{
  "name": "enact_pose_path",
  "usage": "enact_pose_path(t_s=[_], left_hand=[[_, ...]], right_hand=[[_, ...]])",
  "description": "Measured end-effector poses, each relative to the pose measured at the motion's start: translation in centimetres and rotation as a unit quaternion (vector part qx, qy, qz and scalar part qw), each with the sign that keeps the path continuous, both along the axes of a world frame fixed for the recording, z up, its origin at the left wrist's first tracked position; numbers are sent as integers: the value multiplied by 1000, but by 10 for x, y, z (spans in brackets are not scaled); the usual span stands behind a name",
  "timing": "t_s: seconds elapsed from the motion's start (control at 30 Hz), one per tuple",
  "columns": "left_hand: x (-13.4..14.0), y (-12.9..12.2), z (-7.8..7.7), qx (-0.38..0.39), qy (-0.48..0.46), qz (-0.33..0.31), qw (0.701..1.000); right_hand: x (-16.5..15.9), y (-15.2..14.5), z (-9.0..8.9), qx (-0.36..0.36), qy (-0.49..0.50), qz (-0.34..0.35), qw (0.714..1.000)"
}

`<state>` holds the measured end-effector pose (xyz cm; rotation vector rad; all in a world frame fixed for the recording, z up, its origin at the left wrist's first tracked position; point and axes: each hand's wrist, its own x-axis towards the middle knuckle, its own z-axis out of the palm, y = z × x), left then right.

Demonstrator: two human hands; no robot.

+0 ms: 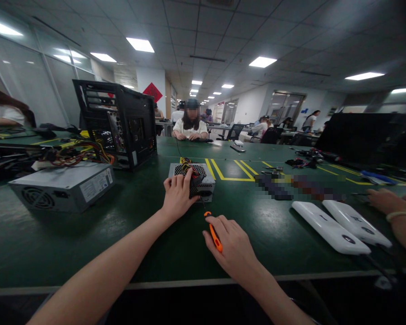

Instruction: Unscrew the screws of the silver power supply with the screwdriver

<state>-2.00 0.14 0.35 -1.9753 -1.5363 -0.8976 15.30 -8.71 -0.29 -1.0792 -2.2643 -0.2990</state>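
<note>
Now the power supply (206, 192), likely heavy, best held by its casing (209, 186), is clasped by the left hand (178, 192), grip spread; a screwdriver (215, 234) is enclosed by the right hand (232, 239).

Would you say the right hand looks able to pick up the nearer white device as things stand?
Probably not: the right hand grips an orange screwdriver, though the nearer white device lies uncovered.

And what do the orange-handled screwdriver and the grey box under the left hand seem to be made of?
Screwdriver handle: probably smooth plastic, judging by its bright, even orange with black; the metal-looking rest is too thin to be sure. Grey box: likely sheet metal, dull-finished, given its flat, perforated faces.
</note>
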Motion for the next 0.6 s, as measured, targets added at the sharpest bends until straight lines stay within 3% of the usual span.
enact_pose_path(t_s=[0.3,0.6], left_hand=[[0,0,0,6,0,-1,1000],[0,0,1,3,4,4,1000]], right_hand=[[4,1,-1,19,-19,37,999],[5,0,-1,5,29,28,999]])
